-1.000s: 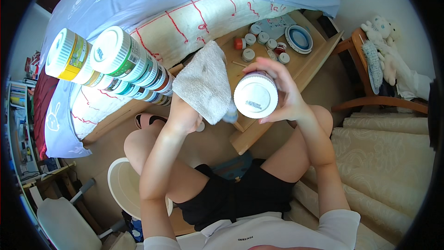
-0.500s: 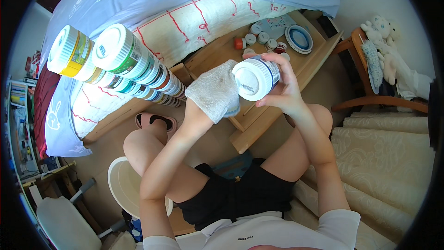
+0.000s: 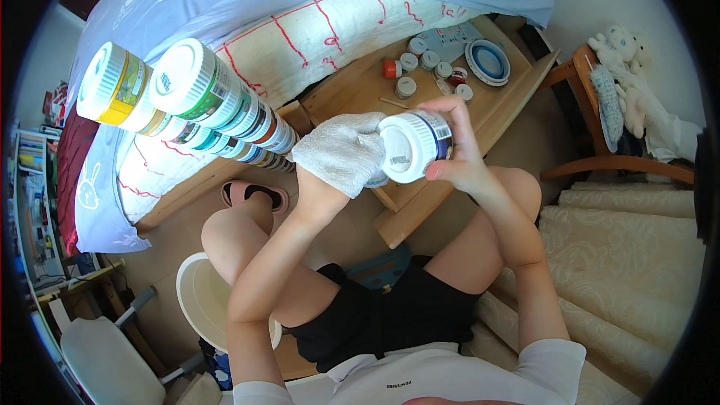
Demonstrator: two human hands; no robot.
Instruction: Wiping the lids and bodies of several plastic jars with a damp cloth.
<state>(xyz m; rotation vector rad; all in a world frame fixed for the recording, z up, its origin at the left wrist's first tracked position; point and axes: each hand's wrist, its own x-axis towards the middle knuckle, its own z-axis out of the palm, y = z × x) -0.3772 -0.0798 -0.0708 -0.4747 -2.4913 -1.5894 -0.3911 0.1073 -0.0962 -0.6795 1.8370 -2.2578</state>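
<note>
A white plastic jar (image 3: 409, 147) with a ribbed white lid and a blue label band is tilted, its lid toward me. My right hand (image 3: 459, 151) grips its right side between thumb and fingers. A whitish terry cloth (image 3: 339, 153) covers the fingers of my left hand (image 3: 324, 193) and touches the jar's left side. Under the cloth those fingers are hidden. Beyond the jar, several small paint pots (image 3: 429, 59) with white lids and one orange pot (image 3: 391, 68) sit in a wooden drawer (image 3: 360, 97).
Tall stacks of lidded jars (image 3: 184, 79) rise at the left, close to my left hand. A blue-and-white round dish (image 3: 487, 61) lies in the drawer. A cream bucket (image 3: 196, 296) stands by my left leg. At the right is a wooden chair (image 3: 581, 82) with plush toys.
The jar and both hands have come slightly down, uncovering more of the drawer's pots. The right fingers have shifted on the jar, and the cloth has moved a little left.
</note>
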